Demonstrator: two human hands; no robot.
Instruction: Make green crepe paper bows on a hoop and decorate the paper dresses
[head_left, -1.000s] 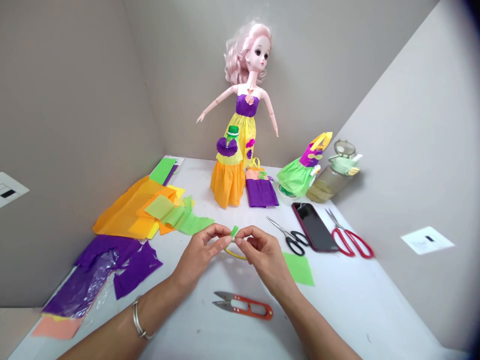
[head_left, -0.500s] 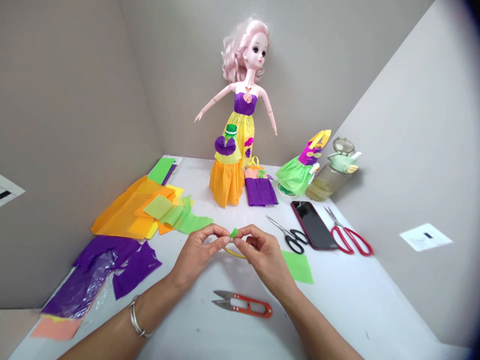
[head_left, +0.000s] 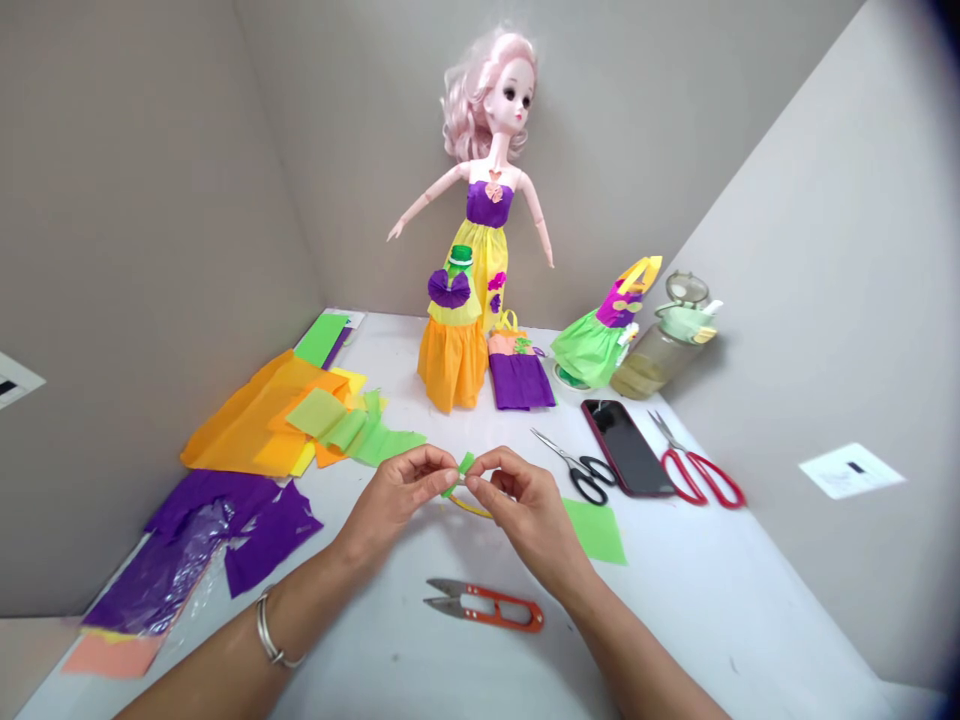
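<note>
Left hand (head_left: 394, 495) and right hand (head_left: 529, 508) at work — fingers narrowly pinching a small green paper strip (head_left: 462, 472) against a thin yellow band (head_left: 471, 508), held above the white tabletop (head_left: 675, 610) — orange thread snips (head_left: 484, 606) lying just below.

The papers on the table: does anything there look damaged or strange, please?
Yes, at the table's left side. The purple crepe paper looks torn, with ragged edges, and a crumpled, shiny clear plastic film lies over part of it. The orange paper sheets nearby lie much flatter.
</note>
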